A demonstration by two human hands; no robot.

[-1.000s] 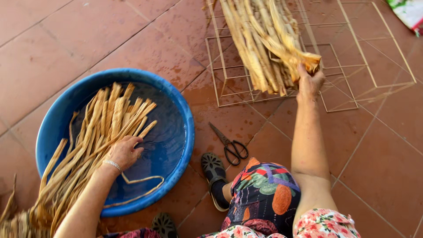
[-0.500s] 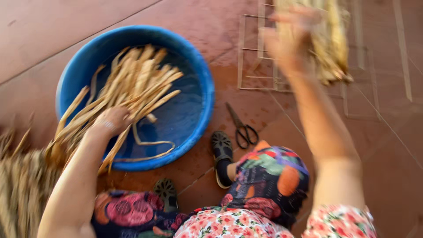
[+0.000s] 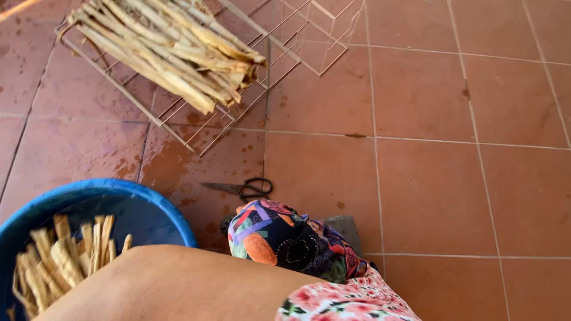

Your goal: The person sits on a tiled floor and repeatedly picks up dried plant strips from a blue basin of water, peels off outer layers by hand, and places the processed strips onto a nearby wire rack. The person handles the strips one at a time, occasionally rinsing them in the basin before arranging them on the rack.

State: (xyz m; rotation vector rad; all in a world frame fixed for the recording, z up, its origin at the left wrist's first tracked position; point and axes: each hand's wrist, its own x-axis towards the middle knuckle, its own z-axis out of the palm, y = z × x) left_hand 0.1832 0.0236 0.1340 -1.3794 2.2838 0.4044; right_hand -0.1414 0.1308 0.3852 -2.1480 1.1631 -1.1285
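A bare forearm (image 3: pixel 178 285) is being seen across the bottom of the view, very close to the camera, and it is being stretched toward the round blue plastic basin (image 3: pixel 119 193) at the lower left. The hand of this arm is being cut off by the edge of the picture, so it cannot be told if it is wide, narrow or holding something. The other hand is not being shown at all.

Inside the basin, a bunch of pale dried plant strips (image 3: pixel 59 255) is lying, just beside the arm. A bigger bundle of the same straw-coloured strips (image 3: pixel 172 50) is resting on a thin metal wire frame (image 3: pixel 196 131) at the top left, well apart from the basin. Between them, black-handled scissors (image 3: pixel 244 188) are lying on the reddish tiled floor (image 3: pixel 452 178), which is looking wet around the frame. A knee in colourful patterned cloth (image 3: pixel 285 244) is being seen near the scissors.
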